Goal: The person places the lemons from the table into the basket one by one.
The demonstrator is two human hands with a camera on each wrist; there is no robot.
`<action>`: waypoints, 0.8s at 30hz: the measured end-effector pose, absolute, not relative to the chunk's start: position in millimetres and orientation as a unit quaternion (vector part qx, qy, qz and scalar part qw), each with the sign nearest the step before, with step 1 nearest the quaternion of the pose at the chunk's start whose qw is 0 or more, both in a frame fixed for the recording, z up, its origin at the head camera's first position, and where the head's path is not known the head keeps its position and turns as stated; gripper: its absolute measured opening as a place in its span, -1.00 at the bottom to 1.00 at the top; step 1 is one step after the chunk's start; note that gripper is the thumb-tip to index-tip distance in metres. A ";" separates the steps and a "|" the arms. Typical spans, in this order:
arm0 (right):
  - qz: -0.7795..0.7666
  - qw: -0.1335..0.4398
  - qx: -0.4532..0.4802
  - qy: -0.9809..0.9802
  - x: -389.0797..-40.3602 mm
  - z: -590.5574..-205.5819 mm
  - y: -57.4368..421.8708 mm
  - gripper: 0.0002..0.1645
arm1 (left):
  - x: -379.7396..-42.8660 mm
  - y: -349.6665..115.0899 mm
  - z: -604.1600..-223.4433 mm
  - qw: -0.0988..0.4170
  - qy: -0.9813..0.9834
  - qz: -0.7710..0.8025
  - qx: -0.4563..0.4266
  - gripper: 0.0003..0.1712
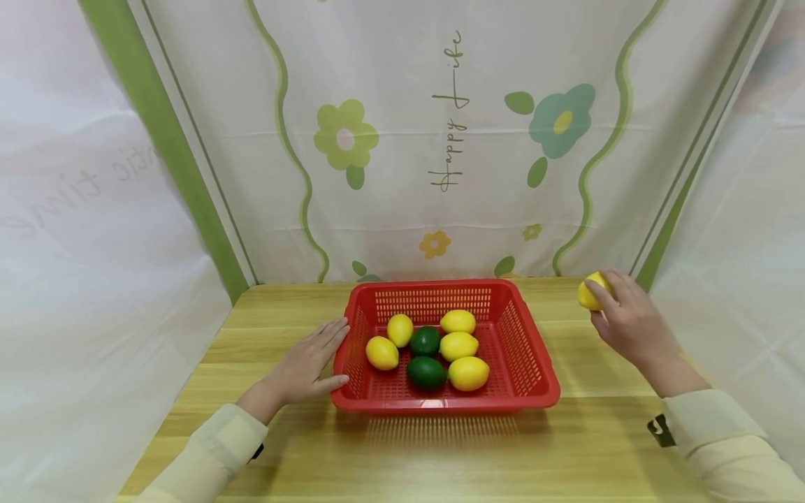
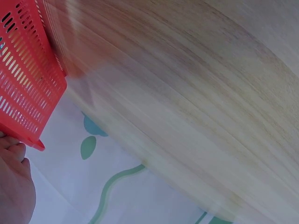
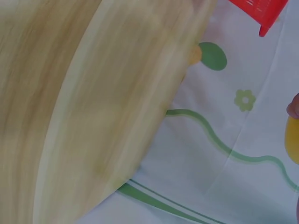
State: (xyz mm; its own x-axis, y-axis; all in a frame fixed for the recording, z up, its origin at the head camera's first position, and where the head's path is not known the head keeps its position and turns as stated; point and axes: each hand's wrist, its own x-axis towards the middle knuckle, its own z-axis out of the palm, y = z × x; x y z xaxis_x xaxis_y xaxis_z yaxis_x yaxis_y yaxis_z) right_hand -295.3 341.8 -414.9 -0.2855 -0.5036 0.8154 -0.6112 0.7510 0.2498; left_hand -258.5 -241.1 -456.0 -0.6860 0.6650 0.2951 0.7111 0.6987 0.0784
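On the right, my right hand (image 1: 629, 321) holds a yellow lemon (image 1: 590, 292) between thumb and fingers, raised beside the red plastic basket (image 1: 443, 404). A bit of that lemon (image 3: 292, 140) shows at the edge of the right wrist view. My left hand (image 1: 309, 365) rests against the basket's left rim, fingers extended and thumb spread apart. In the left wrist view, its fingertips touch the basket's edge (image 2: 37, 142). Inside the basket lie several lemons (image 1: 468, 374) and two dark green oval fruits (image 1: 426, 373), at the left and middle of its floor.
The basket stands on a wood-grain table (image 1: 604, 454). Behind the table hangs a white curtain (image 1: 390, 209) with printed flowers and green wavy lines. White fabric sides (image 1: 107, 293) close in the left and right.
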 end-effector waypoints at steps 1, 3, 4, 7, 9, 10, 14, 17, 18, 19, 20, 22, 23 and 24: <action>0.054 0.485 0.351 -0.799 -294.7 -413.7 340.2 -0.45 | -258.7 -241.2 -456.3 0.123 -0.914 -0.094 -0.376 -0.04; 0.053 0.483 0.353 -0.799 -293.7 -411.8 337.2 -0.45 | -258.8 -241.3 -456.8 0.123 -0.914 -0.093 -0.375 -0.04; 0.055 0.484 0.355 -0.798 -293.4 -411.0 335.8 -0.45 | -258.9 -241.3 -456.9 0.124 -0.914 -0.093 -0.375 -0.04; 0.054 0.484 0.357 -0.797 -292.2 -409.2 331.2 -0.45 | -259.0 -241.1 -456.8 0.126 -0.913 -0.093 -0.377 -0.04; 0.054 0.487 0.360 -0.794 -291.7 -408.2 327.9 -0.46 | -258.9 -240.9 -456.5 0.128 -0.912 -0.092 -0.378 -0.04; 0.054 0.488 0.362 -0.792 -291.5 -407.7 326.2 -0.47 | -258.7 -240.8 -456.2 0.129 -0.912 -0.092 -0.379 -0.04; 0.052 0.494 0.374 -0.783 -290.9 -405.8 318.9 -0.49 | -258.1 -240.5 -455.3 0.129 -0.911 -0.093 -0.380 -0.04; 0.052 0.498 0.382 -0.777 -290.6 -404.7 312.8 -0.51 | -257.6 -240.3 -455.0 0.129 -0.911 -0.094 -0.381 -0.04; 0.052 0.497 0.384 -0.776 -290.3 -404.5 310.7 -0.51 | -257.5 -240.4 -455.0 0.129 -0.911 -0.093 -0.380 -0.04; 0.051 0.497 0.386 -0.775 -289.9 -404.2 308.6 -0.51 | -257.5 -240.4 -455.0 0.130 -0.911 -0.093 -0.380 -0.04; 0.051 0.497 0.388 -0.774 -289.5 -403.9 306.5 -0.52 | -257.5 -240.5 -455.0 0.130 -0.911 -0.092 -0.380 -0.04; 0.052 0.495 0.394 -0.773 -288.7 -403.3 302.4 -0.52 | -257.6 -240.6 -455.0 0.130 -0.911 -0.092 -0.380 -0.04; 0.052 0.493 0.397 -0.773 -288.3 -402.9 300.4 -0.52 | -257.7 -240.5 -455.0 0.131 -0.911 -0.092 -0.380 -0.04; 0.053 0.492 0.400 -0.772 -288.0 -402.4 298.3 -0.52 | -257.8 -240.4 -455.0 0.131 -0.911 -0.092 -0.381 -0.04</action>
State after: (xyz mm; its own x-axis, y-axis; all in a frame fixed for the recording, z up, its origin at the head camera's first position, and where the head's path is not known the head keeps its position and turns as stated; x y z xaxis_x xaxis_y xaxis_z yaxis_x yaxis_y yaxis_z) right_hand -288.0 298.3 -402.4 -0.1971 -0.5652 0.8011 -0.6690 0.6748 0.3115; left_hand -257.8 -240.4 -455.0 -0.6761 0.6693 0.3082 0.7173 0.6935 0.0674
